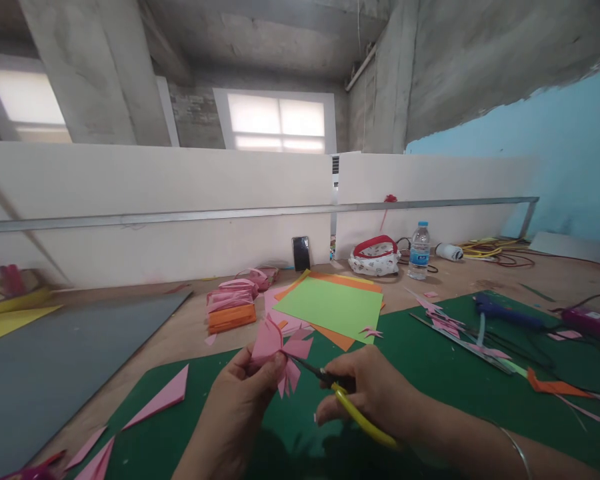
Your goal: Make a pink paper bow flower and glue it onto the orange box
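Observation:
Between the thumb and fingers of my left hand (247, 383) is a folded pink paper piece (267, 343), its edges cut into pointed petal-like flaps. My right hand (365, 380) grips a pair of scissors (363, 420) with yellow handles. The dark blades reach left to the middle of the pink paper; whether they are closed on it I cannot tell. Both hands are above the green cutting mat (220, 427). To the left, a folded pink paper triangle (163, 397) lies on the mat.
Green and orange sheets (335, 303) lie ahead, beside pink and orange paper bundles (233, 319). Pink scraps (443, 320) and a blue glue gun (507, 313) lie right. A phone (301, 253), white pouch (375, 260) and water bottle (419, 253) stand near the wall. A grey board (80, 360) lies left.

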Demonstrator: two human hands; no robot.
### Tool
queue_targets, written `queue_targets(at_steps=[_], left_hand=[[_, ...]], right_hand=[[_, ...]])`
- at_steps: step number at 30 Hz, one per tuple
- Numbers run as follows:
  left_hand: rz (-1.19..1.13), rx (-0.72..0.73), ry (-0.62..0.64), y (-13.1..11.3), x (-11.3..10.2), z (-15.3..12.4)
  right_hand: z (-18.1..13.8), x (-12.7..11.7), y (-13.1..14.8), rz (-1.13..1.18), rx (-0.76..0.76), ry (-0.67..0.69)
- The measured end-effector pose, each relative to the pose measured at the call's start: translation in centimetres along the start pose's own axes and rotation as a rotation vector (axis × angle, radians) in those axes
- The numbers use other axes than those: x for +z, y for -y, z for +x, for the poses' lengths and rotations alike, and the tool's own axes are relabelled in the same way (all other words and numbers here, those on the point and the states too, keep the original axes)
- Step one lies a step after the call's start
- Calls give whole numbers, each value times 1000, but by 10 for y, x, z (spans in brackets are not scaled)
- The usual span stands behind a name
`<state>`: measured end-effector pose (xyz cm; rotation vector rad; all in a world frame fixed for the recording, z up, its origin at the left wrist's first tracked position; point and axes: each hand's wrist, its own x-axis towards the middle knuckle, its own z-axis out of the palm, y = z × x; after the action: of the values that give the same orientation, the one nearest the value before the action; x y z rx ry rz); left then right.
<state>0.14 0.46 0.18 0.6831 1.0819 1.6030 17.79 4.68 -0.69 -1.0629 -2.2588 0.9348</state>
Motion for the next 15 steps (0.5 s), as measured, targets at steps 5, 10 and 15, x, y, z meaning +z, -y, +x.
queue_targets(at_steps=[5,10,15], left_hand=[[-32,-10,-46,0,2,-1],[-92,-49,-67,-1,1,1],[-115,-79,-107,-7,6,-1]], right_hand=[[1,-5,1,66,6,63],[2,-11,1,245,90,188],[-1,-19,3,304,143,259]])
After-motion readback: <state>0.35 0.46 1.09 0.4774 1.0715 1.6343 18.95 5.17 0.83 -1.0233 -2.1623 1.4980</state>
